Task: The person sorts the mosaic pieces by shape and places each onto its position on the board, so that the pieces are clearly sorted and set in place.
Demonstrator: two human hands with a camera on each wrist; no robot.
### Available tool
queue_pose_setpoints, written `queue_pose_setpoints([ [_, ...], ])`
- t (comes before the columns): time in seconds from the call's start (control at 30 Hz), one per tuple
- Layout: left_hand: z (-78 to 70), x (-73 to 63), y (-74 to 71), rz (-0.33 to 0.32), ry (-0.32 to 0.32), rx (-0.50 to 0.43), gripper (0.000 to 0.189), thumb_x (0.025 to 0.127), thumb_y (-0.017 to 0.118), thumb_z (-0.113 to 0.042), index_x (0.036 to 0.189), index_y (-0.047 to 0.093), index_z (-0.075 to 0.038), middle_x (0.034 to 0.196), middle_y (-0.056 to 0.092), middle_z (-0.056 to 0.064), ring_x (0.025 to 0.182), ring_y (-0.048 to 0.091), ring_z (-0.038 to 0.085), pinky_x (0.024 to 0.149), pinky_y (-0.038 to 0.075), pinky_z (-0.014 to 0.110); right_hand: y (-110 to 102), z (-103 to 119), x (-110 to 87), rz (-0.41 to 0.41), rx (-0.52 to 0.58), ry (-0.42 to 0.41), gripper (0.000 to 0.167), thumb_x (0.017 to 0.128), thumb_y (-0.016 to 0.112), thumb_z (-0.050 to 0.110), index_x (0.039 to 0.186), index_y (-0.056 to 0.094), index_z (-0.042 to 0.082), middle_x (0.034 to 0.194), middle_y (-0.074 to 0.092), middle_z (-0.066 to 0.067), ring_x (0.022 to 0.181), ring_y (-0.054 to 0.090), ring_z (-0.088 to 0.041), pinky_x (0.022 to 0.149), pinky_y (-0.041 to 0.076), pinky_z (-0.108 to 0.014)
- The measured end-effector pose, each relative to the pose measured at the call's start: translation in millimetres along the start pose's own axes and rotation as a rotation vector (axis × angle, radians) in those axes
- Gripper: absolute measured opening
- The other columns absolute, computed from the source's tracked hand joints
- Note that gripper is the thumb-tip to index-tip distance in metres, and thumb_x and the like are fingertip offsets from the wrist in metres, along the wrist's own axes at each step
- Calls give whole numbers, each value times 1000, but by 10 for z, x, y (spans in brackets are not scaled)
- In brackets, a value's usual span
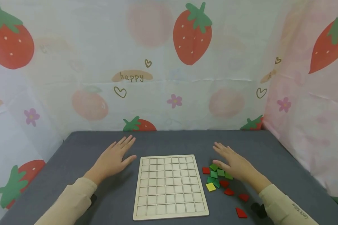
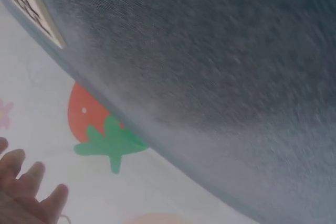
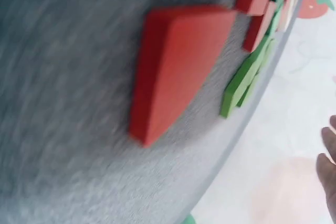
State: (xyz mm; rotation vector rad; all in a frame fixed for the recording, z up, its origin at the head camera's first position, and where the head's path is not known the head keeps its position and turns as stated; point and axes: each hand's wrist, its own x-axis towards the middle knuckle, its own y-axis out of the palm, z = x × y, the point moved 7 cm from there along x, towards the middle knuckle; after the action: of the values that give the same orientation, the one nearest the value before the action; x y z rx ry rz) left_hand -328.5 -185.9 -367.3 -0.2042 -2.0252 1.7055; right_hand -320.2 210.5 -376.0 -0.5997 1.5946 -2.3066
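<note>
Left hand (image 1: 111, 161): hovered left of the board (image 1: 171, 187), level with its far half, the thumb tip just beside the board's far left corner in the head view.
Board: lay flat on the dark cloth (image 1: 112, 200) between the two hands, its grid of squares facing up.
Small pieces: sat right of the board; a red piece (image 1: 206, 170) and a yellow piece (image 1: 210, 187) were near its right edge, green pieces (image 1: 213, 174) bunched a little farther right, and other red pieces (image 1: 228, 192) trailed off toward the near right.
Right hand (image 1: 236, 164): was right of the board, above the green pieces and partly hiding some in the head view.
Left wrist view: caught only a corner of the board, but showed gaps between the left fingertips, seen against the printed curtain (image 1: 95, 62); the head view took in the whole board.
Right wrist view: revealed the thick side of a red piece, seen mostly from above in the head view, and put the right fingertips apart from the pieces.
Left grip: fingers were straight, thumb spread wide, holding nothing.
Right grip: fingers were stretched out close together, thumb apart, likewise holding nothing.
</note>
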Motion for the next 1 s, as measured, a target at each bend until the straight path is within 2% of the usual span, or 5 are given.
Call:
queue_pose_setpoints([
  [0.27,-5,-38,55,94,-131,-240,80,97,53,-56,158,26,-13,164,24,14,149,26,43,114,29,68,-31,-59,14,-13,198,122,68,94,68,26,150,40,0,159,29,-24,140,36,-50,106,40,-66],
  [0.57,10,-74,104,132,-294,-424,84,93,60,-58,156,32,-10,158,35,22,142,36,47,110,37,67,0,-205,-6,13,372,320,66,91,72,32,145,49,2,143,53,-26,130,52,-45,98,52,-56],
  [0.7,10,-98,139,143,-384,-486,86,90,62,-60,155,35,-11,151,43,26,135,46,46,103,45,64,10,-290,4,13,487,405,66,91,72,34,144,50,0,140,55,-26,128,54,-41,98,53,-53],
  [0.87,8,-133,188,147,-447,-539,85,89,64,-58,153,37,-9,145,49,29,130,53,43,97,51,59,43,-405,11,19,570,475,67,93,70,34,143,48,-4,143,52,-27,130,52,-42,103,49,-54],
  [1.0,15,-175,265,160,-485,-662,82,91,67,-50,153,37,-5,150,45,26,118,63,39,94,56,51,66,-489,-5,43,606,533,64,94,69,30,142,48,-7,145,48,-30,129,51,-44,105,48,-54],
])
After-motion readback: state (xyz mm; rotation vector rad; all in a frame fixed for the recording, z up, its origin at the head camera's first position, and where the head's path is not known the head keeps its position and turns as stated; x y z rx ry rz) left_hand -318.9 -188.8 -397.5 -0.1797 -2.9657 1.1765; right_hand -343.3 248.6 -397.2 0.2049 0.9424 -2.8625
